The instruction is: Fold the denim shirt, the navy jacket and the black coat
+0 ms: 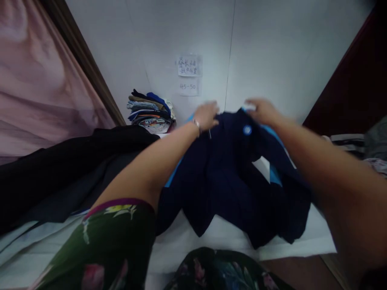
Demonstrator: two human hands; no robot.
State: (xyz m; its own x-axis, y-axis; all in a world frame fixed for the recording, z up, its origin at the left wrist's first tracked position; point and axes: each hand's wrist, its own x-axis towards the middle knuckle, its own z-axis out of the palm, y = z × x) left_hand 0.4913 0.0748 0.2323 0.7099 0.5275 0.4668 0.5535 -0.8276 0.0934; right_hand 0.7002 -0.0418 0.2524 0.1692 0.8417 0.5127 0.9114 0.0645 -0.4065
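A dark navy jacket (223,169) with bright blue panels and a round blue-and-white badge lies spread before me, its collar at the far side. My left hand (207,116), a bracelet on its wrist, is at the shoulder by the collar. Its thumb stands apart from the fingers, somewhat blurred. On the other side of the collar, my right hand (262,111) pinches the jacket's shoulder edge. One sleeve bends round at the right, with a gap of white surface showing inside it.
A folded stack of clothes (151,112) stands against the wall at the back left. Black and dark grey garments (75,165) lie to the left on the white-covered table (223,233). More clothes (347,141) sit at the far right. Handwritten paper notes (189,66) hang on the wall.
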